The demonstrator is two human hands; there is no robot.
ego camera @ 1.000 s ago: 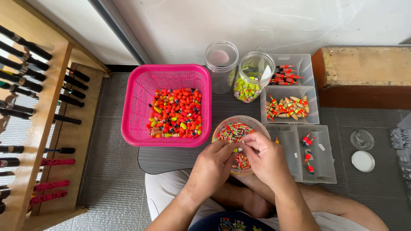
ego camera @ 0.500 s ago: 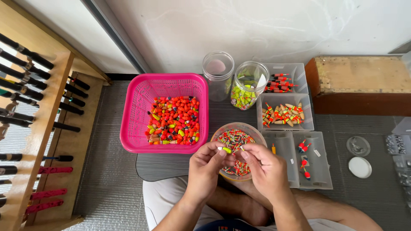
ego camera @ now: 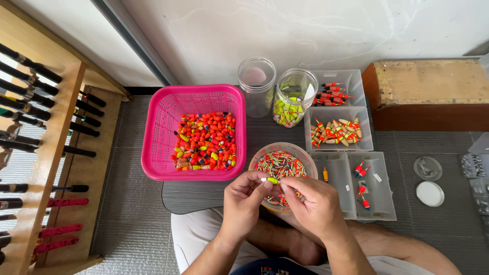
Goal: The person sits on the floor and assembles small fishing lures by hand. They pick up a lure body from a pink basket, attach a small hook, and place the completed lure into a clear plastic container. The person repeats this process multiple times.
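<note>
Left hand and right hand pinch one small yellow-green float between fingertips, above the bowl, catching drops.

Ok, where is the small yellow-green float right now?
In the head view, the yellow-green float is pinched between the left hand and right hand, just above the round bowl.

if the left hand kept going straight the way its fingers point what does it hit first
Most likely the right hand: the left hand points right, and both hands already pinch the same small yellow-green float over the round bowl. Depth is hard to judge.
</note>
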